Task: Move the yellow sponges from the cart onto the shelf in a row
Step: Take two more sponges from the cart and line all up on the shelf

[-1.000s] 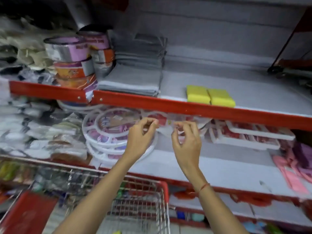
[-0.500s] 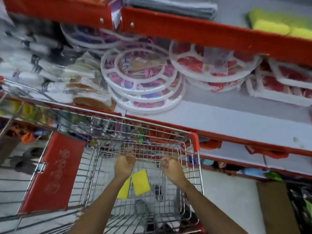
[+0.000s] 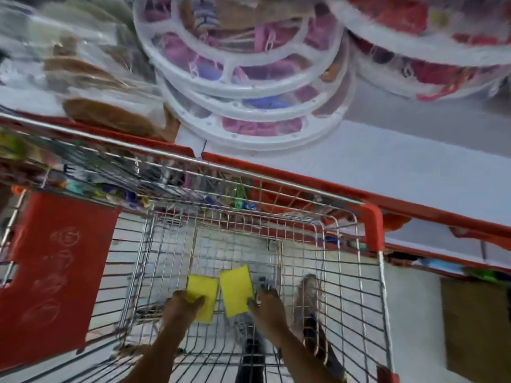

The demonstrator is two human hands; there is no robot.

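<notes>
Sponges (image 3: 236,290) partly hidden under both hands (image 3: 182,306) in cart (image 3: 373,230).

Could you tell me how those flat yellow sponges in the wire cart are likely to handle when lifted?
The yellow sponge at the right hand looks thin and foamy, so probably light and squashy. Its flat slab shape shouldn't roll.

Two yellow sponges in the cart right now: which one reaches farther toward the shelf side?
The right-hand sponge, at the right hand. Its far edge sits nearer the shelf than that of the left sponge, which the left hand partly covers.
</notes>
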